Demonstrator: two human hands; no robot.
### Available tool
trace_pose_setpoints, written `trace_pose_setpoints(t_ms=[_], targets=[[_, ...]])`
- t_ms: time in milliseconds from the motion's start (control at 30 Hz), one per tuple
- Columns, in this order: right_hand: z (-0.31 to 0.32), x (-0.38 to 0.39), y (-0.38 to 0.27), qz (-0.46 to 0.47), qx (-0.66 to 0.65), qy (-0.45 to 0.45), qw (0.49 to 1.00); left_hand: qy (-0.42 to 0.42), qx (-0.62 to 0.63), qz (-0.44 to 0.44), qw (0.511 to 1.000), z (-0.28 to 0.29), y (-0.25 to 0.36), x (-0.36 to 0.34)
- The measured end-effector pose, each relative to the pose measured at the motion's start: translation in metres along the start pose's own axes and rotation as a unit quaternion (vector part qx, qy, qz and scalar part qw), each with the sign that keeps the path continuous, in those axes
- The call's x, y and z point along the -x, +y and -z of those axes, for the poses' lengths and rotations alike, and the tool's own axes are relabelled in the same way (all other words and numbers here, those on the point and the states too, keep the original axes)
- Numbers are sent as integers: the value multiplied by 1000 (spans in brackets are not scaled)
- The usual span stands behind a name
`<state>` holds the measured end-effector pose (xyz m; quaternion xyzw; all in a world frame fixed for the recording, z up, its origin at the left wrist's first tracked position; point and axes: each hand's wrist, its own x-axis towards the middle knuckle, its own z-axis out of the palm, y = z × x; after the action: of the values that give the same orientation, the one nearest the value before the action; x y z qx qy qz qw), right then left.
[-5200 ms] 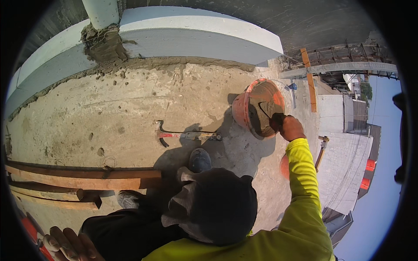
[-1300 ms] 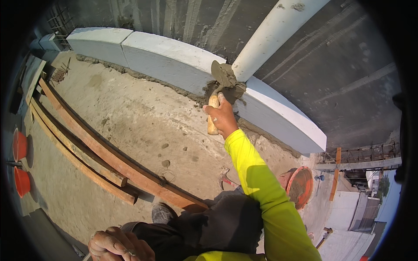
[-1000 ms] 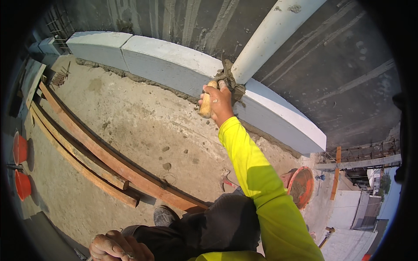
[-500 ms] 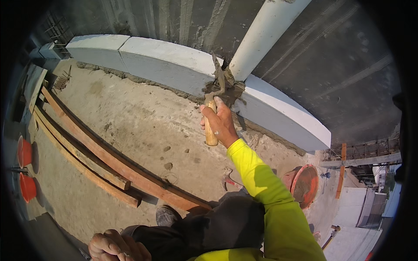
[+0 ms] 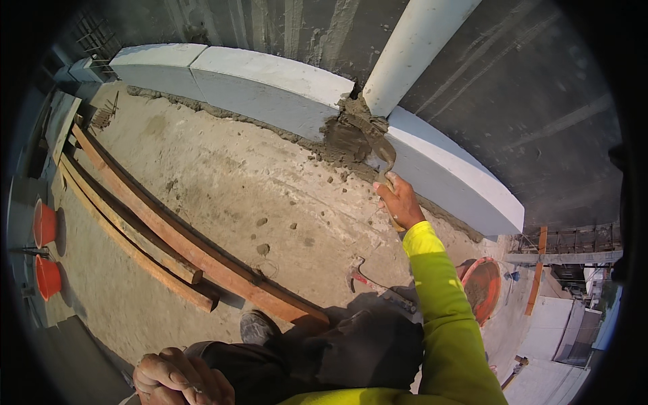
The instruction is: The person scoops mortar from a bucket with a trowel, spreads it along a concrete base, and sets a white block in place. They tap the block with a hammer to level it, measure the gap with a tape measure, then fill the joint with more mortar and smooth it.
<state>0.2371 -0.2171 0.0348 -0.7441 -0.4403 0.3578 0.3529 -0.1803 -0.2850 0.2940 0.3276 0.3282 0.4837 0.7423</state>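
My right hand (image 5: 399, 201), in a yellow-green sleeve, is closed round the wooden handle of a mortar-smeared trowel (image 5: 385, 152). The trowel's blade lies against wet grey mortar (image 5: 347, 140), which fills the gap between a long white block (image 5: 270, 84) and another white block (image 5: 449, 165). A white pipe (image 5: 413, 57) rises just behind this mortar. At the lower left, by my dark trouser leg, my left hand (image 5: 181, 378) is closed with its fingers curled. Whatever it may hold is hidden.
A hammer (image 5: 355, 273) lies on the concrete floor near my knees. Long timbers (image 5: 196, 253) stretch along the left. An orange tub (image 5: 483, 290) of mortar stands to the right, and two orange buckets (image 5: 46, 224) at the far left. A dark wall (image 5: 513, 88) stands behind the blocks.
My right hand has moved right and a little down with the trowel. The blade has gone from upright at the gap to tilted along the mortar, which now looks more spread. My left hand stays put.
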Motion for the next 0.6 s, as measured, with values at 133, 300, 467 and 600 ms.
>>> trace_pose_setpoints(t_ms=[133,300,467,600], targets=[[27,7,4,-1,0,24,1000,12,-4,10,1000,-1,-1,-3],[25,11,-3,79,172,13,982,-11,-3,22,1000,1,-7,-10],[19,2,-16,71,202,20,977,-18,-14,6,1000,-9,-10,-8],[28,14,-17,60,205,53,976,-11,2,-15,1000,-12,-10,-10]])
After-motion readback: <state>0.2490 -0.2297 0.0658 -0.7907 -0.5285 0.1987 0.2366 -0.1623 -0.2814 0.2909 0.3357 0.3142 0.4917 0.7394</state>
